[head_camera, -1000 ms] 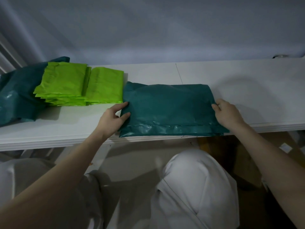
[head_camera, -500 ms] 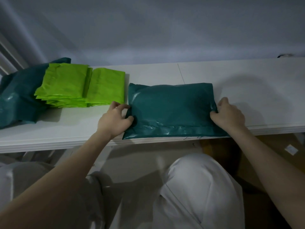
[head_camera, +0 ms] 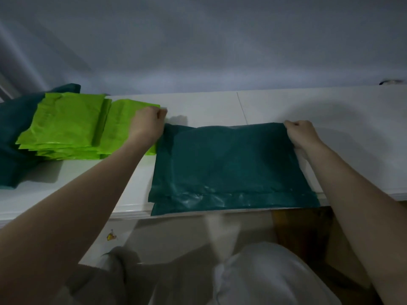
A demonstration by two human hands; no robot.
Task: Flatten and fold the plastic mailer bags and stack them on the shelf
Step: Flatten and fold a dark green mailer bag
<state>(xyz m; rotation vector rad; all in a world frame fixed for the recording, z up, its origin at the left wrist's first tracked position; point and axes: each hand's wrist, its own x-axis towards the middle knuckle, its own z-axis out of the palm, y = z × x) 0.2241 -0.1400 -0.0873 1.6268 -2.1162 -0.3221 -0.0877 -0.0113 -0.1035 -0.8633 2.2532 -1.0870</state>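
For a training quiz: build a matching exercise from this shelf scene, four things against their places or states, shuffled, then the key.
1. dark green mailer
2. lime green stack
3. left hand
4. right hand

A. grips the mailer's far right corner
B. lies flat mid-shelf, near edge at the shelf's lip
C. grips the mailer's far left corner
D. folded, at the left of the shelf

Pairs: 1-B, 2-D, 3-C, 4-A

I see a plain grey wall point(head_camera: 198, 40) in dim light behind my grip, pale floor point(head_camera: 167, 236) below.
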